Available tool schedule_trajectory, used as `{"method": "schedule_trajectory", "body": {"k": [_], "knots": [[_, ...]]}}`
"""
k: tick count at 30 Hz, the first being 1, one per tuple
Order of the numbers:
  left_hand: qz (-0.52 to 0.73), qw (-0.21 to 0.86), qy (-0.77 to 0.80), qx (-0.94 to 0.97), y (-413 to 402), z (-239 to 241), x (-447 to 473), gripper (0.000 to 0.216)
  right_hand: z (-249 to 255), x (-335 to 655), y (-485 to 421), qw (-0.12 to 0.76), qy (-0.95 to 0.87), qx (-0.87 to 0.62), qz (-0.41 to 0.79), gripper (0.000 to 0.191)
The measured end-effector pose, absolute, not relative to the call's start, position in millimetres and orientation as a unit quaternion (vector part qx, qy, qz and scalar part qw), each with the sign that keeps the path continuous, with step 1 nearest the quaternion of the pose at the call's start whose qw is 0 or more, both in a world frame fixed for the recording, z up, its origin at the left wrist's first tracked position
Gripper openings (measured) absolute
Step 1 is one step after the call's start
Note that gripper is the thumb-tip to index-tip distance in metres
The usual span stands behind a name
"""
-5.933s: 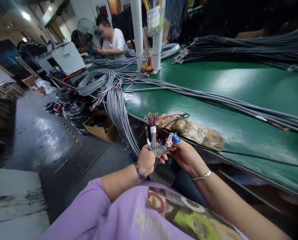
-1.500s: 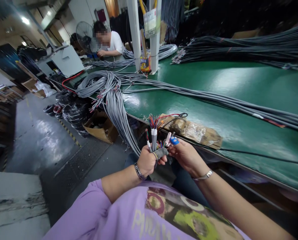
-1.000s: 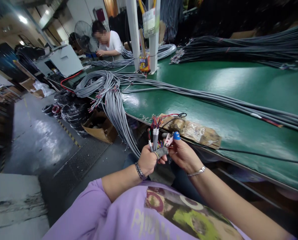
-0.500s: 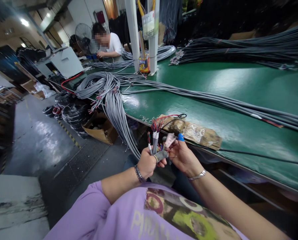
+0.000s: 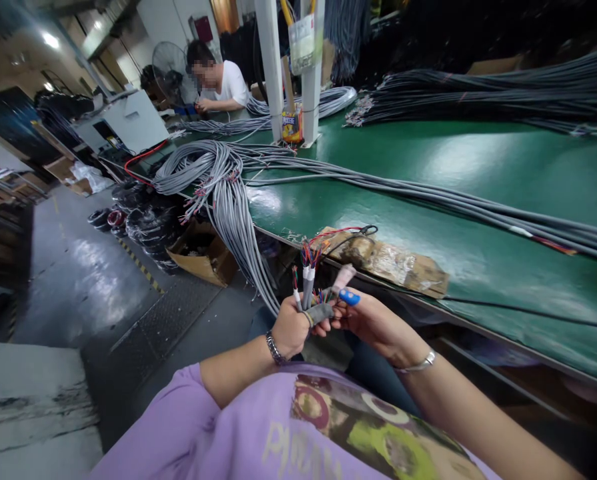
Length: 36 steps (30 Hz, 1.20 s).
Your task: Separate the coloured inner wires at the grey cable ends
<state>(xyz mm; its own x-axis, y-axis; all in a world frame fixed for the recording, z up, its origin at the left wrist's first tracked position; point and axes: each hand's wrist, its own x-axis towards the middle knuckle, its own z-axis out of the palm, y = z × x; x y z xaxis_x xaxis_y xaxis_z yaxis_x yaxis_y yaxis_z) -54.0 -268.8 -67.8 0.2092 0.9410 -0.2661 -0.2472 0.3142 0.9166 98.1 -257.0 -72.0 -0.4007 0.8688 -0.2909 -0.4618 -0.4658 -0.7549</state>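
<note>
My left hand [image 5: 291, 327] is a fist round several grey cable ends [image 5: 305, 280] that stand upright, their coloured inner wires fanned out at the top. A grey cloth sleeve covers its thumb. My right hand [image 5: 373, 320] is closed beside it, pinching thin coloured wires at the cable ends; a pale pink finger cover and a blue-tipped one [image 5: 349, 297] show on its fingers. Both hands hover just in front of the green table's [image 5: 453, 200] near edge.
A thick bundle of grey cables [image 5: 228, 193] drapes off the table's left edge, more run across it. A taped cardboard pad [image 5: 393, 263] lies at the near edge. A cardboard box [image 5: 198, 250] and black coils sit on the floor. Another person [image 5: 218, 83] works at the far end.
My right hand has dropped slightly and turned, so the blue fingertip now points left at the wires. The left hand has kept its grip on the cable ends.
</note>
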Motion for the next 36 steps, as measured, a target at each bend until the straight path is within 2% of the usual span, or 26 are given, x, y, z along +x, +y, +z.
{"method": "schedule_trajectory", "body": {"k": [5, 11, 15, 20, 25, 29, 36], "knots": [[0.434, 0.667, 0.451, 0.404, -270.5, -71.2, -53.5, 0.038, -74.8, 94.4, -261.4, 0.452, -0.31, -0.392, 0.739, 0.029], [0.452, 0.669, 0.45, 0.382, -270.7, -64.3, -53.7, 0.038, -88.7, 105.9, -246.7, 0.513, -0.193, -0.399, 0.735, 0.017], [0.458, 0.672, 0.453, 0.365, -264.5, -58.2, -51.0, 0.042, -86.2, 105.2, -239.6, 0.487, -0.219, -0.364, 0.763, 0.033], [0.458, 0.678, 0.452, 0.356, -255.8, -57.5, -45.4, 0.045, -81.6, 95.3, -237.6, 0.543, -0.305, -0.408, 0.667, 0.043], [0.455, 0.678, 0.445, 0.368, -254.0, -61.2, -43.2, 0.044, -76.9, 94.2, -232.4, 0.519, -0.224, -0.38, 0.732, 0.038], [0.452, 0.671, 0.455, 0.372, -254.7, -63.0, -42.4, 0.042, -79.0, 95.1, -228.9, 0.539, -0.225, -0.375, 0.719, 0.033], [0.444, 0.671, 0.462, 0.374, -257.8, -63.6, -41.0, 0.043, -79.5, 93.2, -230.6, 0.533, -0.246, -0.361, 0.725, 0.038]]}}
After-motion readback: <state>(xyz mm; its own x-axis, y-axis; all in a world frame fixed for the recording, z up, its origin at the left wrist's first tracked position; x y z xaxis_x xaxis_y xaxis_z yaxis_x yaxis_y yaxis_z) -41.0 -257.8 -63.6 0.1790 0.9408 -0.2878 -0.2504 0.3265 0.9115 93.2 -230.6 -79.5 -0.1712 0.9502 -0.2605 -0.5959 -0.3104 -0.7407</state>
